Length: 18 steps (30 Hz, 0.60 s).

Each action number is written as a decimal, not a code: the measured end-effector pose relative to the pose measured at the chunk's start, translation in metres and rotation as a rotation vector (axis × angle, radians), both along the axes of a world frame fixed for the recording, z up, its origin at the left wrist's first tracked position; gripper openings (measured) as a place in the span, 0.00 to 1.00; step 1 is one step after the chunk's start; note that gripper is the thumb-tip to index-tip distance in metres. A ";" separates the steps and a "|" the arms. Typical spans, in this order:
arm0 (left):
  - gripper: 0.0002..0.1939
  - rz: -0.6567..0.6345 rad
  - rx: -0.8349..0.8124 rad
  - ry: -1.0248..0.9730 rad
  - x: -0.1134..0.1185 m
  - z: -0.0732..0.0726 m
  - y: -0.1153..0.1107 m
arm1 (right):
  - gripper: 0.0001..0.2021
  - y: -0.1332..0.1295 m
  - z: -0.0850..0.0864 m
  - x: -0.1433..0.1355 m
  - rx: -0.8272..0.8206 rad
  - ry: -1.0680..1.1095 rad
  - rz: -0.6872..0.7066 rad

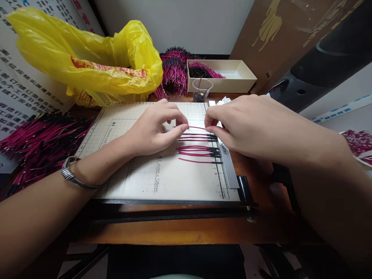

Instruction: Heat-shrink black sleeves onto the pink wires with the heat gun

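Note:
A thin red wire (197, 127) stretches between my two hands above a paper cutter board (139, 174). My left hand (164, 126) pinches one end between thumb and forefinger. The other end runs into the closed fingertips of my right hand (232, 120), near the grey metal strip (228, 162) at the board's right side. Just below, several red wires (193, 148) with black ends lie side by side on the board, their black ends against that strip. What my right fingertips cover is hidden.
Behind the board stand a yellow plastic bag (95, 81), a pile of red wires (176, 73), a clear cup (202, 91) and a cardboard box (244, 75) with wires. More wires (43, 143) are heaped at left. A black handle (243, 188) sits at the board's near right corner.

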<state>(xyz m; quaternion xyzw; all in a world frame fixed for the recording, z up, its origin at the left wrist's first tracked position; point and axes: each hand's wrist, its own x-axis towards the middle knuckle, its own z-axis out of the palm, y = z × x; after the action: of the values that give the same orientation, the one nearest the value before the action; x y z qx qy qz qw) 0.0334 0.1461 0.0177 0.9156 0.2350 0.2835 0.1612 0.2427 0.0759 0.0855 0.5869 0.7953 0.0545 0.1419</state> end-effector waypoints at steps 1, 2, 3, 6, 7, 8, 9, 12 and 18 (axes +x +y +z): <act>0.13 -0.002 0.003 0.000 0.000 0.000 0.000 | 0.16 0.000 0.000 0.000 0.001 0.004 -0.003; 0.13 0.001 0.003 0.001 0.000 0.000 0.000 | 0.15 0.000 0.000 0.000 0.003 0.013 -0.005; 0.13 0.006 -0.001 0.004 0.000 0.001 0.000 | 0.15 0.000 0.000 0.000 0.008 0.027 -0.005; 0.14 0.003 -0.011 0.012 0.001 0.001 0.001 | 0.14 0.001 0.001 0.000 -0.001 0.052 0.000; 0.14 -0.009 -0.014 0.014 0.001 0.001 0.002 | 0.14 0.000 0.001 0.000 -0.008 0.044 0.001; 0.14 -0.024 -0.014 0.011 0.000 0.001 0.003 | 0.13 0.000 0.001 0.000 -0.011 0.027 0.003; 0.14 -0.040 -0.014 0.008 0.000 0.001 0.003 | 0.13 0.000 0.001 0.001 -0.013 0.004 0.006; 0.14 -0.067 -0.018 0.001 -0.001 0.002 0.004 | 0.12 -0.004 0.000 0.001 0.007 -0.064 0.027; 0.21 -0.127 -0.068 0.028 -0.003 0.004 0.005 | 0.11 -0.008 -0.004 0.003 0.028 -0.085 0.051</act>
<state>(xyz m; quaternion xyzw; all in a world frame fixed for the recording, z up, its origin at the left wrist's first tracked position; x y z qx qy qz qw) 0.0300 0.1508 0.0215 0.9265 0.1884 0.2519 0.2064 0.2456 0.0677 0.0815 0.5656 0.8023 0.0942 0.1661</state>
